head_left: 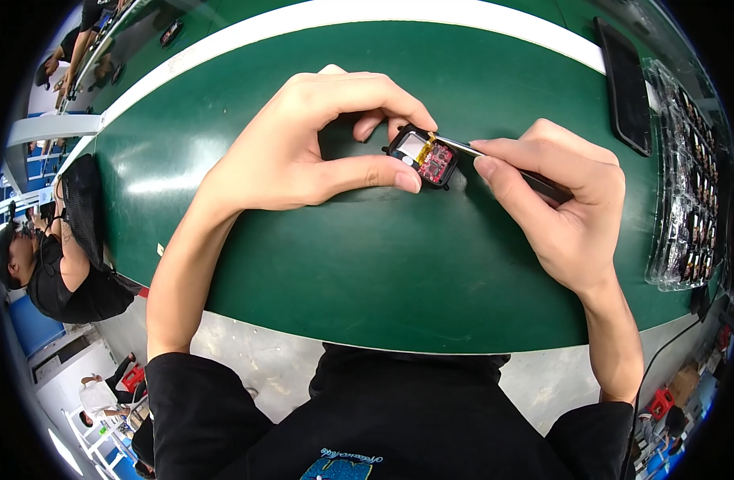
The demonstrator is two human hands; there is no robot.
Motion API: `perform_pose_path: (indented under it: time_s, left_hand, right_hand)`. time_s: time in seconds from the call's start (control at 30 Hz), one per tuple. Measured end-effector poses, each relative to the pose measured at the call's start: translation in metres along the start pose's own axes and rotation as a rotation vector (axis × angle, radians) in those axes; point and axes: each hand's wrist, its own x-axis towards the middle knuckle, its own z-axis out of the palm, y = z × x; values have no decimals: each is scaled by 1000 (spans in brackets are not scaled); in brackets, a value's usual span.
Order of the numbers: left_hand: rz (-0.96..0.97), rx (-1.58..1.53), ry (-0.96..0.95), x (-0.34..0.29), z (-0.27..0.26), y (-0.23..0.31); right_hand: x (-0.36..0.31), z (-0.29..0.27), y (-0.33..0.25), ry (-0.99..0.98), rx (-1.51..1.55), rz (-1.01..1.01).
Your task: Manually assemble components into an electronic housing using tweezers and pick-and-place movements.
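Observation:
Between the thumb and fingers of my left hand is a small black watch-like case, held just above the green table. Its inside is exposed: a red circuit board on the right, a silvery rectangular part on the left, and a yellow strip between them. My right hand is closed around dark tweezers. Their thin metal tip reaches the upper edge of the case, close to the yellow strip. Whether the tip grips anything is too small to tell.
The green table has a white strip along its far side. At the right lie a black flat device and clear plastic trays with several small dark parts. A person in black sits at the left.

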Motion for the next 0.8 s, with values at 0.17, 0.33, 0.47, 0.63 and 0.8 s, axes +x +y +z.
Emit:
perform_pose_path:
  time_s: [0.17,0.33,0.47,0.63,0.8]
  left_hand:
    - [9,-19,-13,0,0,-1]
    - [25,43,-52,0,-1,0]
    - [18,36,-43,-1,-1,0]
    - [11,50,-57,0,-1,2]
    - [15,44,-48,-1,1,4]
  right_hand:
    - [-1,-2,1,-22,36,60]
    - [-1,-1,1,-38,41,77]
    - [1,-3,1,-58,11,51]
    - [0,-3,2,-69,-4,41]
    - [1,-1,2,-63,-12,4]
